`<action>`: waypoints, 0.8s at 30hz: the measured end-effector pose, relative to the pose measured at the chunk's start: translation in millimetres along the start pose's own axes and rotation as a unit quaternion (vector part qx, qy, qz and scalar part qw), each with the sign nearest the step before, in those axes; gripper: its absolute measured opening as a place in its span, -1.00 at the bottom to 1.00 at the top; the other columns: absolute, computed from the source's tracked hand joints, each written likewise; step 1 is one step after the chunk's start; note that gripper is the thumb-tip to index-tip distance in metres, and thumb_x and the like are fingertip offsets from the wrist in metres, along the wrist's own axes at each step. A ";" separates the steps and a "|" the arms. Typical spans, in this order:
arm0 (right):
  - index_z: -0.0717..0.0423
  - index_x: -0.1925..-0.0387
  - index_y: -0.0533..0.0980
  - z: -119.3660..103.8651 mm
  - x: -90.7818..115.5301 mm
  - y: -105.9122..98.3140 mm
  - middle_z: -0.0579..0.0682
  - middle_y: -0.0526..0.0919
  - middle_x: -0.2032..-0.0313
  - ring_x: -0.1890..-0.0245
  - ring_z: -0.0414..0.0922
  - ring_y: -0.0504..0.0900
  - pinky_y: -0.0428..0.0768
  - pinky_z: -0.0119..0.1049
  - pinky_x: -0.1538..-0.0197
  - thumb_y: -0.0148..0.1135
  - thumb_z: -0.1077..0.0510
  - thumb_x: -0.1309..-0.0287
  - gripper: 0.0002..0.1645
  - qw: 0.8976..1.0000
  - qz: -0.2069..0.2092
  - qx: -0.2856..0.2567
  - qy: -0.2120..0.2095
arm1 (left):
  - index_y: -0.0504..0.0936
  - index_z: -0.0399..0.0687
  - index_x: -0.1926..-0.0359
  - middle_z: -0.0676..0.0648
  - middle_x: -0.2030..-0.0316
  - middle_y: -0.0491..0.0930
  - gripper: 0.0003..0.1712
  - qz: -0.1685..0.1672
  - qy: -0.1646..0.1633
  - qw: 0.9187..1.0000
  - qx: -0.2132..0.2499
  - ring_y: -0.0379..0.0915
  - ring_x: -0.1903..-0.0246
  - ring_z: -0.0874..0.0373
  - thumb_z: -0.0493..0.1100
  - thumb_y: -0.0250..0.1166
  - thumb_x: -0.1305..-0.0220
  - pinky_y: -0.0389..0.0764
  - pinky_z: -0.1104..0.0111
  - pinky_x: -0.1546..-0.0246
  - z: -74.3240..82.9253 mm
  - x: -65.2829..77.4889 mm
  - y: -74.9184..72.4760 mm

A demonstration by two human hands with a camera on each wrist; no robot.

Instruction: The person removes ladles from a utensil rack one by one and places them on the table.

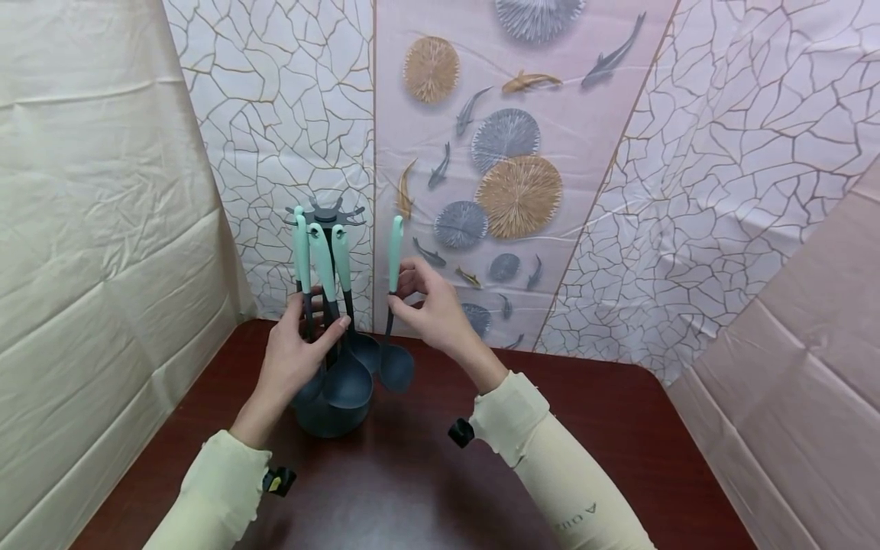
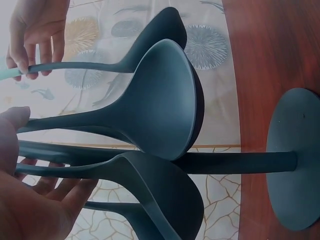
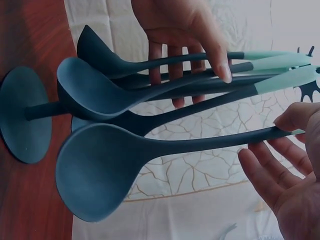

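Patterned backdrop [image 1: 275, 114] behind the stand: white with gold crackle lines, pinkish centre panel with fish and gold/grey discs. Plain cream cloth [image 1: 103, 191] left of the stand, seen from the wearer's side. Surface [image 1: 564, 443] under the stand: dark red-brown, a bit glossy.

Stand [image 2: 235, 163]: dark, upright, single post on a flat round base, hook crown [image 1: 326, 215] on top. Sleeves [image 1: 580, 477], cream, cuffs folded, in front of the stand, one each side.

Hung utensils [image 1: 341, 256]: four mint handles showing, handle tops at the stand's hooks, dark heads down around the post, overlapping. Front ladle [image 1: 347, 382] is one of them, on the near side of the stand. Separate utensil [image 1: 396, 369]: right of the stand, handle top apart from the hooks, mint handle up, dark wide head down; can't tell if the head touches its neighbour.

Left hand [image 1: 296, 347] at the stand, wrapped round the hung shafts, thumb in front, fingers behind. Right hand [image 1: 435, 305] right of the stand, pinching the separate utensil near the handle-shaft joint.

Small dark wrist units [image 1: 461, 432] on both cuffs, in front of the stand.
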State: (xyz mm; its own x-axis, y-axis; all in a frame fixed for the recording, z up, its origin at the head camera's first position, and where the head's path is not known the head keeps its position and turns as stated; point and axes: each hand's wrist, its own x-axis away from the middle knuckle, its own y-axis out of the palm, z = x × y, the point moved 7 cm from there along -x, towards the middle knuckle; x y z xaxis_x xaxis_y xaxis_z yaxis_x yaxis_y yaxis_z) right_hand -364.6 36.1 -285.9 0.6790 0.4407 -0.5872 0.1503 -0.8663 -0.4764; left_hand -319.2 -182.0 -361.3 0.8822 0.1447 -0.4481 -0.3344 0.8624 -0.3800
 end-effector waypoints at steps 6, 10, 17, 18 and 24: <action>0.10 -0.25 0.47 2.1 3.8 -7.0 0.02 0.70 0.14 0.21 -0.11 0.73 0.76 -0.17 0.19 0.35 0.29 -0.35 -0.52 1.000 -0.002 -0.009 0.012 | 0.31 0.06 -0.53 -0.24 -0.24 0.63 -0.16 -0.002 -0.005 1.000 0.004 0.70 -0.04 -0.18 0.28 0.36 -0.43 0.75 -0.11 0.10 -1.3 1.3 1.2; 0.13 -0.24 0.46 1.8 4.8 -11.2 0.02 0.70 0.17 0.17 -0.11 0.73 0.76 -0.18 0.18 0.32 0.28 -0.38 -0.55 1.000 0.003 -0.014 0.007 | 0.32 0.06 -0.53 -0.25 -0.22 0.64 -0.17 0.001 -0.008 1.000 0.005 0.70 -0.04 -0.19 0.28 0.36 -0.43 0.75 -0.12 0.10 -1.0 1.0 1.0; 0.15 -0.13 0.50 2.3 7.7 -20.3 0.12 0.67 0.21 0.22 0.07 0.78 0.78 0.03 0.19 0.33 0.26 -0.42 -0.68 0.998 0.020 -0.061 0.011 | 0.31 0.07 -0.54 -0.24 -0.22 0.63 -0.17 -0.003 -0.003 1.000 0.009 0.70 -0.05 -0.17 0.27 0.37 -0.43 0.75 -0.11 0.10 -0.4 0.2 2.5; 0.15 -0.12 0.51 2.5 8.2 -21.3 0.15 0.66 0.21 0.24 0.10 0.79 0.78 0.06 0.20 0.34 0.26 -0.42 -0.69 0.997 0.020 -0.067 0.013 | 0.32 0.07 -0.54 -0.23 -0.22 0.64 -0.17 -0.002 -0.002 1.000 0.010 0.70 -0.05 -0.16 0.27 0.37 -0.43 0.75 -0.11 0.10 -0.6 0.2 2.4; 0.20 -0.07 0.53 3.4 10.0 -29.0 0.17 0.67 0.23 0.26 0.13 0.81 0.78 -0.03 0.23 0.36 0.27 -0.40 -0.72 0.998 0.024 -0.060 0.011 | 0.33 0.06 -0.53 -0.21 -0.17 0.67 -0.18 0.004 0.004 1.000 0.014 0.72 -0.01 -0.12 0.26 0.37 -0.43 0.74 -0.09 0.12 -1.0 0.3 1.1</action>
State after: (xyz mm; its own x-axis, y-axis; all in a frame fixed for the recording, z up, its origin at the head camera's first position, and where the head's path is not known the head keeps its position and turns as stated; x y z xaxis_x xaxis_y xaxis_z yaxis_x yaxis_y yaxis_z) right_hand -364.6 66.4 -280.2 0.7031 0.3934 -0.5923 0.2007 -0.9089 -0.3655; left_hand -319.7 -181.5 -362.7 0.8769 0.1480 -0.4573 -0.3319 0.8746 -0.3535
